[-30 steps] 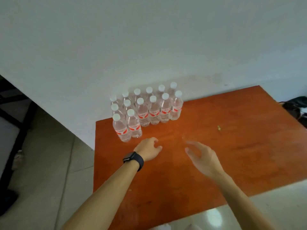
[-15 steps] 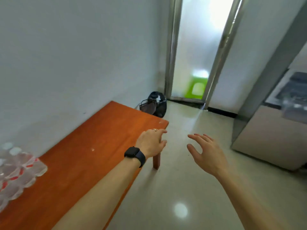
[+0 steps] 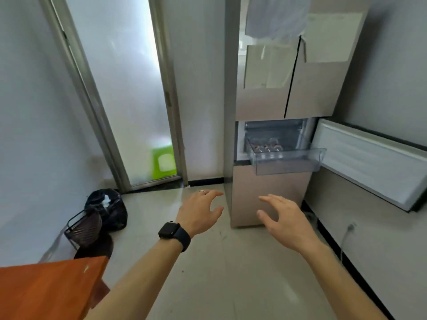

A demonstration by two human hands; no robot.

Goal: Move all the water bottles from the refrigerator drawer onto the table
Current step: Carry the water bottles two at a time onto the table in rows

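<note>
Desk: orange corner is showing at the lower left, nearest the camera.

Left hand: is hovering above the floor, fingers spread wide and slightly bent, gripping nothing. A black watch is sitting on the wrist, and a ring on one finger.

Right hand: is hovering alongside, apart from the left, fingers likewise wide and relaxed, gripping nothing.

Black wire-caged object: is standing on the floor just beyond the desk corner, with a black bag right behind it.

Refrigerator: is standing ahead of both hands. Its compartment door is hanging open to the right.

Drawer: clear plastic, is jutting out of the open compartment.

Water bottles: are resting inside the drawer, toward its left side. They are blurred, so I cannot tell their number.

Frosted glass door: is standing farthest back, left of the refrigerator, with a green shape showing through its lower part.
</note>
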